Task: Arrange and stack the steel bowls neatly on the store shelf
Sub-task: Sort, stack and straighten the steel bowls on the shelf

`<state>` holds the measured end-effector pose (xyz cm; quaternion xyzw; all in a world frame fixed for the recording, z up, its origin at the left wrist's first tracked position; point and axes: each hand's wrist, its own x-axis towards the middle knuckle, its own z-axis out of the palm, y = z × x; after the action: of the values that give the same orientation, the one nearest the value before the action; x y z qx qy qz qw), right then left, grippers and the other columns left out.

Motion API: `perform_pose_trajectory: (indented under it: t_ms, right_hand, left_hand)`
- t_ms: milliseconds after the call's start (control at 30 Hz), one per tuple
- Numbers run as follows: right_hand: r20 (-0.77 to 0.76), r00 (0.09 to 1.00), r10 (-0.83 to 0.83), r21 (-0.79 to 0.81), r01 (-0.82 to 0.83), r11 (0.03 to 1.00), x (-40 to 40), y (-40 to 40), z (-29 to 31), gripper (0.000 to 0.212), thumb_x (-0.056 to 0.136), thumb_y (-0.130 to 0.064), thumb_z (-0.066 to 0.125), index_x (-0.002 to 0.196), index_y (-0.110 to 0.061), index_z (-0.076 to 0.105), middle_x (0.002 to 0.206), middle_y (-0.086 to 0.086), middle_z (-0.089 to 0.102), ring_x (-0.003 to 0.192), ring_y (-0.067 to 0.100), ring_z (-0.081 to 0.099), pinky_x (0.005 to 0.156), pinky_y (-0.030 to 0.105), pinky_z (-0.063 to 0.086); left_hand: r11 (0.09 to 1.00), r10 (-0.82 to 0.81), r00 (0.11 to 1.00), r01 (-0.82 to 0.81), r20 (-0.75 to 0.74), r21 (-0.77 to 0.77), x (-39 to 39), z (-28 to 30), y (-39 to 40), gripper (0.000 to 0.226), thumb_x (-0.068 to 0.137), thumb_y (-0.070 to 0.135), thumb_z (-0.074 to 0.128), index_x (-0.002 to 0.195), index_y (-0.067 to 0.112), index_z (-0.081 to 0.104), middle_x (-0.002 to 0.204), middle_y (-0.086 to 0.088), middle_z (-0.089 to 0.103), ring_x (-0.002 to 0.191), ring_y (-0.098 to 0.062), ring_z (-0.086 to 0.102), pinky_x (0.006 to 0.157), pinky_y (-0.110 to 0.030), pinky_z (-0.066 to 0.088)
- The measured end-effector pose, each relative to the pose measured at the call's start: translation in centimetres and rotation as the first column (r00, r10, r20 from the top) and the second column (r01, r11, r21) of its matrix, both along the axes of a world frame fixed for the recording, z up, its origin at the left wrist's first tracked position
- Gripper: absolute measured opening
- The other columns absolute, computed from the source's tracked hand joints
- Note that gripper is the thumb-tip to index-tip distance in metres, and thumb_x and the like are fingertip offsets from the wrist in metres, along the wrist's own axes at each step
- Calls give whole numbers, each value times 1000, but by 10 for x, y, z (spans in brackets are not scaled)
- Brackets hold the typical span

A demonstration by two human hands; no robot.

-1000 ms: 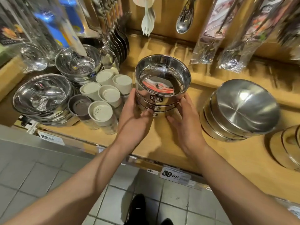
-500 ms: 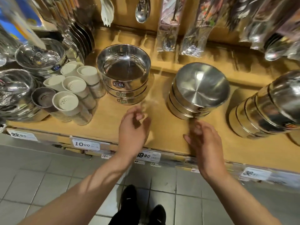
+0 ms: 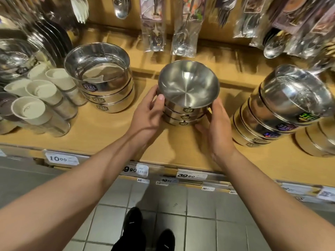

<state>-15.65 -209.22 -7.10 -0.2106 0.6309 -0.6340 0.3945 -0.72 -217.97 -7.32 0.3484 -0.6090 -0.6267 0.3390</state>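
A stack of three brushed steel bowls (image 3: pixel 188 89) stands upright in the middle of the wooden shelf (image 3: pixel 101 131). My left hand (image 3: pixel 147 113) grips its left side, thumb on the top bowl's wall. My right hand (image 3: pixel 217 127) holds its right side and lower edge. To the left sits a stack of three straight-walled steel bowls (image 3: pixel 98 77) labelled 316L, untouched. On the right a stack of shiny steel bowls (image 3: pixel 282 107) leans tilted toward me.
Cream-lidded shakers (image 3: pixel 41 98) crowd the shelf's left part, with more steel bowls (image 3: pixel 14 57) behind them. Packaged cutlery (image 3: pixel 154 24) hangs above the back of the shelf. Price tags (image 3: pixel 61 158) line the front edge. Grey floor tiles and my black shoes (image 3: pixel 134 225) lie below.
My hands let go of the straight-walled stack on the left, moved right, and closed on the brushed bowl stack, which now stands upright instead of lying on its side.
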Motion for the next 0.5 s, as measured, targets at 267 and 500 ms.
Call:
perform_pose_trajectory:
  t_ms: [267, 500]
  right_hand:
    - [17, 1000, 17, -34, -16, 999, 12, -15, 4, 35, 105, -45, 43, 136, -45, 58, 122, -26, 68, 108, -9, 63, 96, 38, 53]
    - [15, 1000, -12, -30, 13, 999, 16, -22, 3, 36, 108, -42, 40, 141, -41, 54, 127, -25, 65, 109, -11, 62, 95, 34, 53]
  left_hand:
    - [986, 16, 988, 10, -154, 166, 6, -6, -15, 43, 110, 21, 39, 152, 10, 42, 132, -10, 66, 118, -33, 60, 105, -59, 45]
    - [974, 61, 985, -24, -162, 223, 7, -6, -20, 45, 112, 15, 33, 157, 11, 35, 152, -15, 52, 143, -33, 47, 122, -62, 26]
